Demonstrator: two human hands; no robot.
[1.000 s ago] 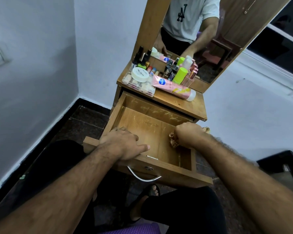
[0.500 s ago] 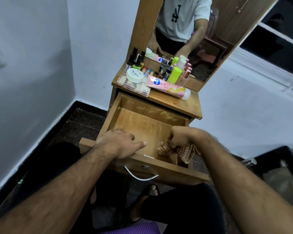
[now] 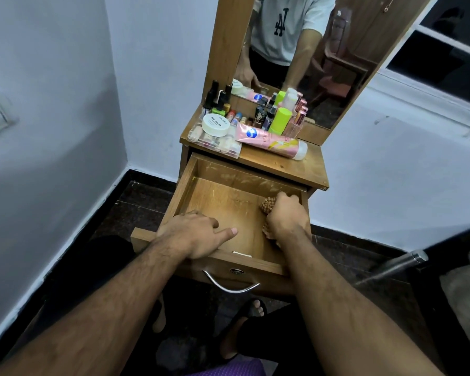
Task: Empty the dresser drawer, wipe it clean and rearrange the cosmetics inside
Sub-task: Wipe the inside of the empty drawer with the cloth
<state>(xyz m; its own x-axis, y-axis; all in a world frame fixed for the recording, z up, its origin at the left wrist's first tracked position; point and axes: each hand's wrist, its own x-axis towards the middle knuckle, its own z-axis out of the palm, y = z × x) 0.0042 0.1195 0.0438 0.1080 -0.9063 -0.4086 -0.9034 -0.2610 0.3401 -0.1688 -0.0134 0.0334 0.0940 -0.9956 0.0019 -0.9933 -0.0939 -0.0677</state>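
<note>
The right hand (image 3: pixel 286 215) was closed around a checked cloth (image 3: pixel 267 206), pressing it to the drawer (image 3: pixel 225 202) floor by the right wall, seemingly mid-wipe. The left hand (image 3: pixel 194 233) lay flat over the drawer's front edge, holding nothing, likely steadying it. The drawer stood pulled out and bare. Behind it, on the dresser top (image 3: pixel 304 169), the cosmetics (image 3: pixel 255 123) waited.

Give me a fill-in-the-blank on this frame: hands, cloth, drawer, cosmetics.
1. The right hand presses a checked ____ against the drawer floor.
2. The left hand rests on the drawer's ____ edge.
3. The cosmetics stand on the dresser ____.
4. The pink tube lies on its ____.

Answers: cloth; front; top; side
</note>
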